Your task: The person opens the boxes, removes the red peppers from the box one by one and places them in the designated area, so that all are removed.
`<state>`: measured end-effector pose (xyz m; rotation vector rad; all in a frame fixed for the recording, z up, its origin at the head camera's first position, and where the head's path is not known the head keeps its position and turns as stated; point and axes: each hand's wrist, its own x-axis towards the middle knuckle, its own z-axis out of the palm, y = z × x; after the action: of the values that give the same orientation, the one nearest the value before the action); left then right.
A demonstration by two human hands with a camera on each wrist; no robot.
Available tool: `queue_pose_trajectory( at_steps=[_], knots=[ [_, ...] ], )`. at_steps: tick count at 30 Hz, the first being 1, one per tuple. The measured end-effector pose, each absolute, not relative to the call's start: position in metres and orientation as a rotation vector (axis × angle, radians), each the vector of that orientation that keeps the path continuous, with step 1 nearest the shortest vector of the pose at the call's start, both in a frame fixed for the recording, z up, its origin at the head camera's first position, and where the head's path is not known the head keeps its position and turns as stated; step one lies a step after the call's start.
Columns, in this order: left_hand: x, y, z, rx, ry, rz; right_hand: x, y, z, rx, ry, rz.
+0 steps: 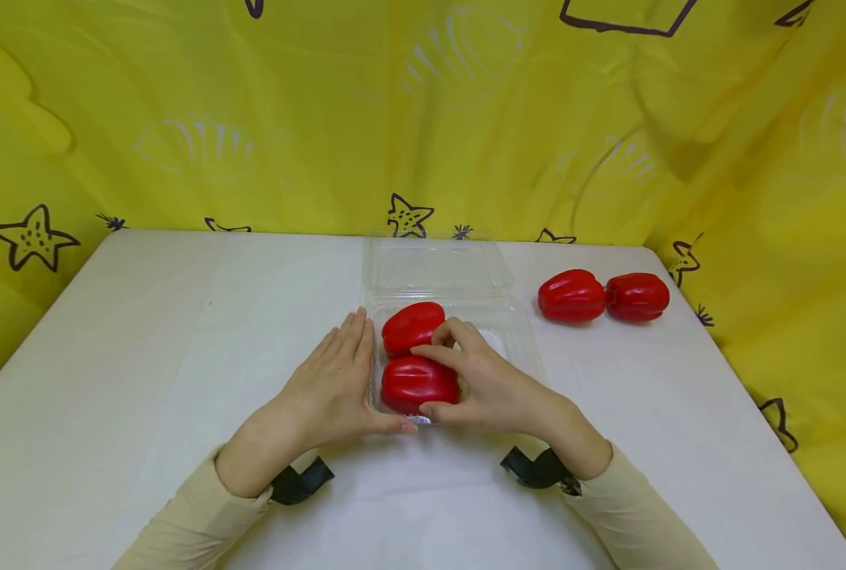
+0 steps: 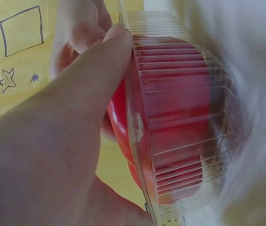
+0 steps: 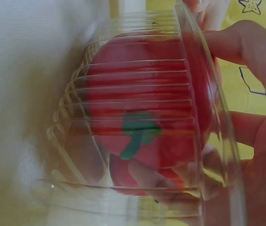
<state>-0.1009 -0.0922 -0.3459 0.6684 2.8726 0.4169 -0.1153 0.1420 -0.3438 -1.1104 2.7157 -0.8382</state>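
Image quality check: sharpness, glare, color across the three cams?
Head: crispest, bright highlights on the near pepper, vivid yellow curtain; left wrist: hazy and soft, curtain paler, clear box ribs striping the red behind them; right wrist: also hazy, table grayish, the green stem softened by the box wall but readable.

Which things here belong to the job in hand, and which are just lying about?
Job:
- left hand
- right hand
- clear container, with near pepper and far pepper inside
- probably both loose peppers

Just there:
- yellow backdrop
- black wrist straps
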Motion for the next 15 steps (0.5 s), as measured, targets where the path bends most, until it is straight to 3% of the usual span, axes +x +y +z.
queue_pose_trajectory(
  at_steps=[15],
  knots=[
    [-0.1005,-0.0927,-0.3448,0.672,2.872,0.422,-0.1204,0.1485,-0.3439,-1.072,2.618,-0.912]
  ],
)
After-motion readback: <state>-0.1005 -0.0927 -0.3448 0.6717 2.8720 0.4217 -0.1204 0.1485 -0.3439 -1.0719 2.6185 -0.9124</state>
